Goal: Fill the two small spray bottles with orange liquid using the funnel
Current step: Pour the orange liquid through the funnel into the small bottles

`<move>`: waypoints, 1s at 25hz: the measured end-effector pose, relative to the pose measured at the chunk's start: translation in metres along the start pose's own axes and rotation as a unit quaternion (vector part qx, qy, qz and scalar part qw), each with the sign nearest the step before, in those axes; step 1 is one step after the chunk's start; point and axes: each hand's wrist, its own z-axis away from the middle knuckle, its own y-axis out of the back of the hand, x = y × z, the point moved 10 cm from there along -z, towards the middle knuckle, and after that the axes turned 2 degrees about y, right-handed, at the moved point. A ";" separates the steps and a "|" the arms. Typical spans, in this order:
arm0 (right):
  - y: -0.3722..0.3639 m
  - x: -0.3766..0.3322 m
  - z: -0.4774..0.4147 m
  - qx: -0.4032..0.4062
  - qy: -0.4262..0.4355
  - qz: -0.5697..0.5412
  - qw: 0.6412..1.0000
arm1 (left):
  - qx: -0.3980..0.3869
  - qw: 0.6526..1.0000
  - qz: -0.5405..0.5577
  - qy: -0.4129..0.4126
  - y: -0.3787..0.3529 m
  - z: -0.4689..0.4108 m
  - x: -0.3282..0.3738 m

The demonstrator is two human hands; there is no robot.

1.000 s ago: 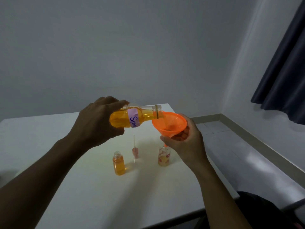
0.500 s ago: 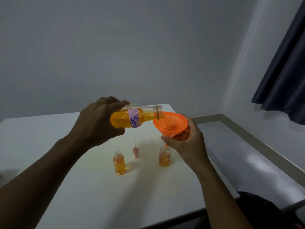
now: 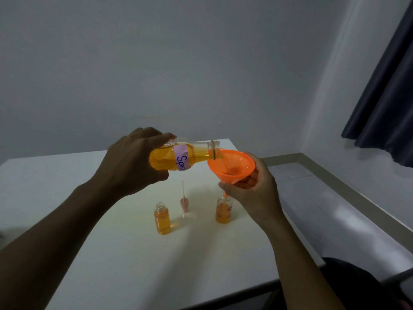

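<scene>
Two small spray bottles stand uncapped on the white table (image 3: pixel 93 253), well apart from each other. Nearest is the left small bottle (image 3: pixel 162 220), clear plastic filled with orange liquid almost to its shoulder, its neck open and nothing touching it. Just behind it and a little to the right lies a pink spray pump (image 3: pixel 184 202) with its thin dip tube pointing away from the camera. To the right stands the right small bottle (image 3: pixel 223 211), which carries a patterned label too blurred to read and holds orange liquid in its lower part. The spout of the orange funnel (image 3: pixel 231 167) reaches down into its neck.

The right hand (image 3: pixel 250 193) is wrapped under the funnel's cone, fingers cupping it from below and steadying it above the right small bottle. Further back and to the left, the left hand (image 3: pixel 131 162) is clamped around the base of a larger clear bottle (image 3: pixel 185 156), held tipped nearly level with its open mouth resting over the funnel's rim. That bottle is about half full of orange liquid and wears a pale pink label with purple letters reading "Spr", the rest curving out of sight. The two hands are apart, joined only through bottle and funnel. Beyond them are a plain grey wall (image 3: pixel 178 63) and, at far right, a dark curtain (image 3: pixel 388 97).
</scene>
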 end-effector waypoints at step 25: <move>0.000 0.001 -0.003 0.007 0.005 0.018 1.000 | -0.003 1.000 -0.004 0.009 0.002 0.002 -0.005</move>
